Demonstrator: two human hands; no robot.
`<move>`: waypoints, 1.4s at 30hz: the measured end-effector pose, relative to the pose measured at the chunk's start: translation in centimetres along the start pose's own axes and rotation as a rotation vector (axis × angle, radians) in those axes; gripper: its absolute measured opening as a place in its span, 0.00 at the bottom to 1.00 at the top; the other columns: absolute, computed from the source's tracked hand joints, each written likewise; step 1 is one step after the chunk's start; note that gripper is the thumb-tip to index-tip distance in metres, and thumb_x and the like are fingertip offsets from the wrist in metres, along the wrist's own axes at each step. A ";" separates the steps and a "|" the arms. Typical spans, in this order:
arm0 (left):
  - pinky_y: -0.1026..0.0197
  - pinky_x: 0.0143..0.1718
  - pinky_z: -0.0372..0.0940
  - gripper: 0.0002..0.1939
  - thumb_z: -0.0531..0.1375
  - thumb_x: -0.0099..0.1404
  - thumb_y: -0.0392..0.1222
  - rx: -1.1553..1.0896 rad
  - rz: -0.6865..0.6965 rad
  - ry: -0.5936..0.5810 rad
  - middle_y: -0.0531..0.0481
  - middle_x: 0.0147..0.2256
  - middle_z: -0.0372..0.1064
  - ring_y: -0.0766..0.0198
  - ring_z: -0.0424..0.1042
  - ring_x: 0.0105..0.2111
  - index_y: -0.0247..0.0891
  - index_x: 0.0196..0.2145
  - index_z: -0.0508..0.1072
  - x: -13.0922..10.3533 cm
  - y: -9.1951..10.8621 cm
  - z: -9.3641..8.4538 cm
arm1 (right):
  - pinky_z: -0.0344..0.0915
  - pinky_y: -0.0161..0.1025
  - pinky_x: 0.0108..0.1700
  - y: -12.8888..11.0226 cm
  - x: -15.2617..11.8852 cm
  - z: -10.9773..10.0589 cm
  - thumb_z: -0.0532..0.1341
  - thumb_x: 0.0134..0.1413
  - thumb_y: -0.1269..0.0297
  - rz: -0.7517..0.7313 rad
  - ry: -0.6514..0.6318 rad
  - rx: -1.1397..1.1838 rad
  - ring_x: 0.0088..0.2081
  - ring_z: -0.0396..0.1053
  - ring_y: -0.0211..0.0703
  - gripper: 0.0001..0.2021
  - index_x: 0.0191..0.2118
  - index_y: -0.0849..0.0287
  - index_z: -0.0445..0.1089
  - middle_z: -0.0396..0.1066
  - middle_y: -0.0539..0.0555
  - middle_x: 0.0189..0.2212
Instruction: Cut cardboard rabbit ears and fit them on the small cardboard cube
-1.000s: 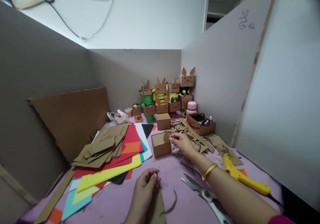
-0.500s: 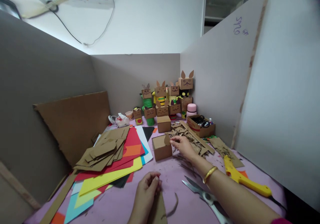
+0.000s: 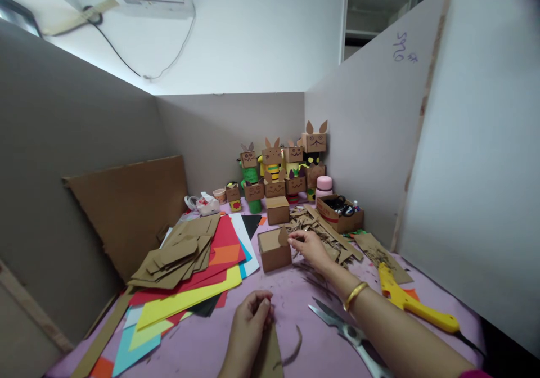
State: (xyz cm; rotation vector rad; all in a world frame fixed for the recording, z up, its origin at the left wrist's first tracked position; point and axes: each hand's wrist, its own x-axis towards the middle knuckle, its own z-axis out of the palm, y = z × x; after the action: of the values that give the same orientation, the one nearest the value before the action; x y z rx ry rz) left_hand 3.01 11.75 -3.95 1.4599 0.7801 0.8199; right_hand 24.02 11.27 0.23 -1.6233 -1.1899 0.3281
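A small brown cardboard box [image 3: 274,259] stands on the purple table cover. At its top right corner, my right hand [image 3: 310,248] pinches a pointed cardboard ear [image 3: 283,236] upright against it. Closer to me, my left hand [image 3: 252,322] is closed, thumb against curled fingers, over a piece of cardboard [image 3: 270,355]; whatever its fingertips hold is hidden. A thin curled cardboard offcut [image 3: 295,347] lies beside that piece. Scissors [image 3: 350,333] with their blades parted rest under my right forearm.
To the left, cardboard sheets [image 3: 177,254] lie over coloured paper [image 3: 185,302]. Cardboard scraps [image 3: 323,232] spread behind my right hand. A yellow glue gun [image 3: 413,305] lies at right. Another box [image 3: 277,210] and several cardboard animal figures [image 3: 274,156] stand at the back, near a box of tools [image 3: 340,212].
The view has shifted very slightly. Both hands, the ear and the box keep the same positions relative to each other.
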 end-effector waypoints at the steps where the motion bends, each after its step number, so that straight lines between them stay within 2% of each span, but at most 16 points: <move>1: 0.66 0.22 0.53 0.11 0.59 0.54 0.45 0.002 0.003 -0.001 0.55 0.19 0.64 0.68 0.60 0.19 0.34 0.31 0.71 0.0 0.0 0.0 | 0.69 0.41 0.34 0.0 0.0 0.0 0.59 0.57 0.64 0.002 -0.001 -0.003 0.31 0.71 0.38 0.07 0.36 0.63 0.70 0.72 0.49 0.32; 8: 0.65 0.22 0.54 0.11 0.59 0.55 0.45 0.013 0.014 -0.008 0.55 0.19 0.64 0.68 0.60 0.20 0.34 0.31 0.71 -0.1 -0.1 0.0 | 0.69 0.42 0.37 0.2 0.0 0.1 0.59 0.56 0.64 0.008 0.005 -0.028 0.34 0.71 0.40 0.07 0.37 0.63 0.69 0.72 0.50 0.34; 19: 0.66 0.22 0.53 0.11 0.58 0.54 0.45 0.030 0.012 -0.014 0.55 0.19 0.63 0.68 0.60 0.19 0.34 0.32 0.71 0.2 -0.9 -0.2 | 0.69 0.42 0.36 1.0 0.4 0.4 0.59 0.56 0.64 0.010 -0.004 -0.008 0.33 0.71 0.39 0.07 0.37 0.63 0.69 0.72 0.50 0.34; 31: 0.66 0.23 0.55 0.11 0.59 0.53 0.44 0.028 0.017 -0.003 0.54 0.20 0.65 0.67 0.61 0.20 0.34 0.31 0.71 0.2 -0.7 -0.1 | 0.67 0.33 0.25 0.0 -0.2 0.4 0.58 0.57 0.65 0.155 -0.034 0.120 0.24 0.68 0.32 0.06 0.38 0.63 0.68 0.70 0.47 0.29; 42: 0.66 0.22 0.55 0.11 0.59 0.54 0.45 0.027 0.016 -0.012 0.55 0.19 0.64 0.68 0.61 0.20 0.34 0.31 0.71 0.3 -1.1 -0.2 | 0.67 0.33 0.24 -0.9 -0.7 0.2 0.58 0.57 0.66 0.232 -0.037 0.173 0.24 0.67 0.32 0.06 0.38 0.63 0.68 0.70 0.47 0.29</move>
State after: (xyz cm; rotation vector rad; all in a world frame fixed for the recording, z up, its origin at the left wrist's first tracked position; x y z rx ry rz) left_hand 3.00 12.19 -5.02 1.4959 0.7738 0.8149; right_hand 23.05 10.83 0.68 -1.6100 -0.9733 0.5953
